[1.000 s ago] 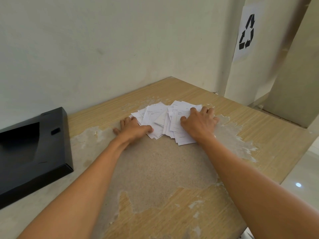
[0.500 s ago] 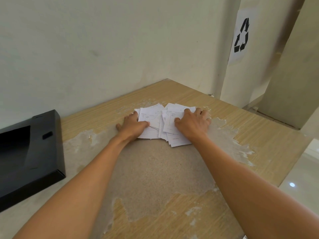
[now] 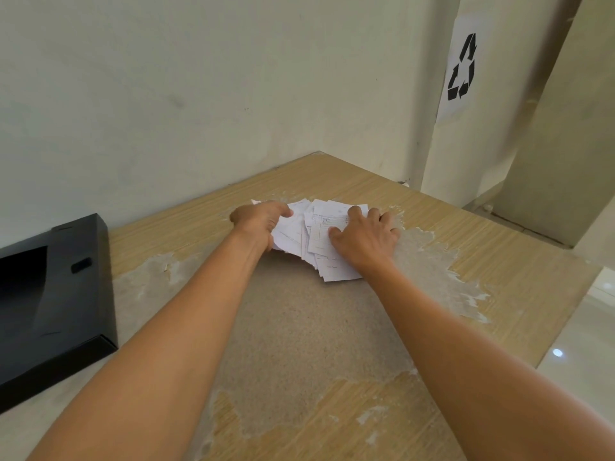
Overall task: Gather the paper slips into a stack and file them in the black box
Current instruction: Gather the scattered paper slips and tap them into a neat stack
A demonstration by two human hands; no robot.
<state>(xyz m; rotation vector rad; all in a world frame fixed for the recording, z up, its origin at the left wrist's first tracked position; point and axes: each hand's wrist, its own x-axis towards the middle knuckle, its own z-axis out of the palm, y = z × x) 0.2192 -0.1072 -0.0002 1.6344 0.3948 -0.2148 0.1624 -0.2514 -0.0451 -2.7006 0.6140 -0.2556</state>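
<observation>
Several white printed paper slips (image 3: 319, 237) lie bunched in a loose overlapping pile near the far corner of the worn wooden table (image 3: 466, 247). My left hand (image 3: 258, 222) curls around the pile's left side and lifts some slips off the surface. On the pile's right side my right hand (image 3: 364, 239) presses down, fingers spread over the top slip. The black box (image 3: 66, 294) lies open at the left edge of the table, well apart from both hands.
A pale wall runs behind the table. A sheet with a recycling symbol (image 3: 461, 66) hangs on a pillar at the right. The table's veneer is peeled to bare board in the middle (image 3: 299, 327). Beyond the right edge is shiny floor (image 3: 582, 344).
Both hands have pushed the spread slips together into a tighter pile. My left hand went from flat on the slips to curled around their left edge, raising them.
</observation>
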